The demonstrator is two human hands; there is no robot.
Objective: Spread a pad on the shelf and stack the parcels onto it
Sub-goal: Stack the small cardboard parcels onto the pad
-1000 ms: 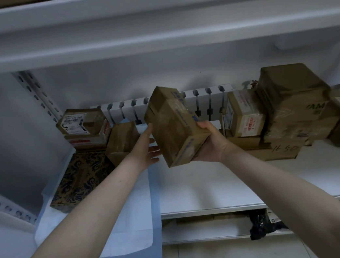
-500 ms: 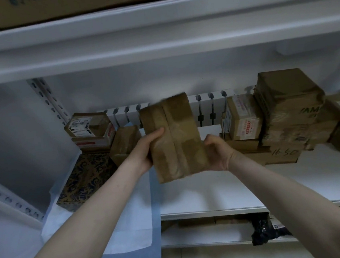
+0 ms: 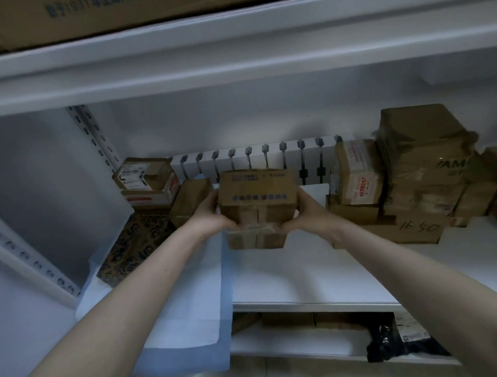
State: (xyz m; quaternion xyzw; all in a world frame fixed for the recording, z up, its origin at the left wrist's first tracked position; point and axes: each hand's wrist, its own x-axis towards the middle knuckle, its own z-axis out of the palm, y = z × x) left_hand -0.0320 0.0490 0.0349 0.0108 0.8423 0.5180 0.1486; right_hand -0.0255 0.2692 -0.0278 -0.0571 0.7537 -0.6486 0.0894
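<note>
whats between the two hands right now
In the head view, a taped brown parcel, gripped at its sides by the left hand and right hand.

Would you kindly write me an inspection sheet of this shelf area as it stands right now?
Surface: white shelf, bare in the middle; blue pad spread at its left end, front edge hanging over.
Job's things: taped brown parcel held at the pad's right edge; patterned box, small brown box and two labelled boxes on the pad; unsorted parcel pile at right.
Clutter: white slotted rack along the back.
Grip: left hand and right hand clasp the parcel's sides.
Cables: nothing seen.
Surroundings: large carton on the shelf above; dark bag on the shelf below.
</note>
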